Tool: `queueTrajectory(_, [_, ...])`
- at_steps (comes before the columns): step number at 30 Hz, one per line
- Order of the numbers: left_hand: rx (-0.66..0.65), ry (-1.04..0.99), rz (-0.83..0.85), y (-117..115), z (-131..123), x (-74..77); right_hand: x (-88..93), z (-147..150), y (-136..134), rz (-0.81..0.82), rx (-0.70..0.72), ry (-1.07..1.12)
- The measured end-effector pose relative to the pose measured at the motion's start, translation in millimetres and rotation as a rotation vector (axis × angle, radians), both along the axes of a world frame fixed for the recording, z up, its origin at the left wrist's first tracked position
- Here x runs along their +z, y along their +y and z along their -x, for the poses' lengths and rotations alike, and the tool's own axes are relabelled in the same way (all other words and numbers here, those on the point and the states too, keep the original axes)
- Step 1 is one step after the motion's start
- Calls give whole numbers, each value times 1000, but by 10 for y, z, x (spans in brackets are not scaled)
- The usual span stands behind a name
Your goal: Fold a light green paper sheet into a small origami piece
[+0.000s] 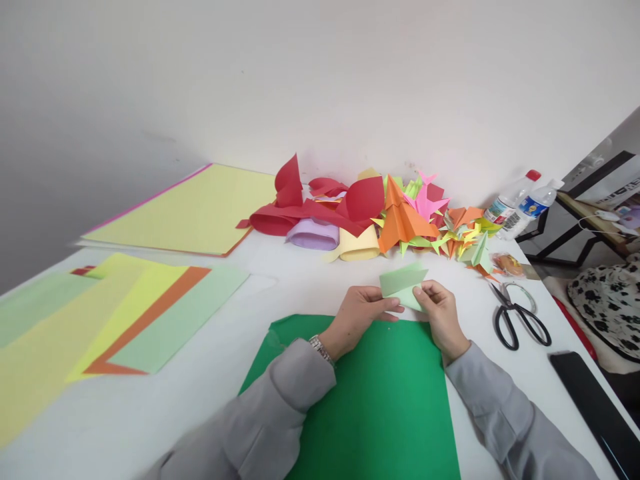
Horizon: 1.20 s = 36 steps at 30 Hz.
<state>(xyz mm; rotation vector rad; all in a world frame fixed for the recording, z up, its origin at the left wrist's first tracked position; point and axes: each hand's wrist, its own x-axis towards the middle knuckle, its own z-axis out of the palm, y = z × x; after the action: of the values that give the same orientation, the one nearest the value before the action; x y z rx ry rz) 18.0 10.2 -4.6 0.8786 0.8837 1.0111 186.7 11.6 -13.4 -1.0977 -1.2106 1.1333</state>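
Observation:
A small pale green folded paper [401,281] is held up between both hands, above the far edge of a large green sheet [380,400]. My left hand [361,313] grips its left side, thumb and fingers closed on it. On the other side, my right hand [440,312] pinches the right edge between thumb and fingers. One flap of the paper stands up at a slant over the lower layer. Both forearms, in grey sleeves, reach across the green sheet.
Folded paper shapes, among them an orange one [404,217], crowd the back by the wall. Black-handled scissors [514,313] and a black flat object [595,407] lie right, with two bottles [533,207] behind. Coloured sheets [185,320] and a large yellow sheet [200,207] lie left.

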Motion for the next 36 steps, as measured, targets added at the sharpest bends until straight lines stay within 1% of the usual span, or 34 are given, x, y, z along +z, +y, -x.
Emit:
queueTrajectory(5, [5, -35, 30, 4, 5, 13, 12, 19, -9, 13, -14, 13])
queueTrajectory(11, [44, -86, 95, 2, 17, 51, 6, 14, 0, 52, -35, 47])
queueTrajectory(16, [35, -104, 136, 10, 34, 71, 13, 11, 8, 70, -37, 56])
queueTrajectory(28, [31, -82, 118, 7, 38, 67, 44, 25, -6, 85, -47, 29])
queueTrajectory(36, [60, -78, 85, -4, 21, 55, 43, 28, -3, 105, -43, 85])
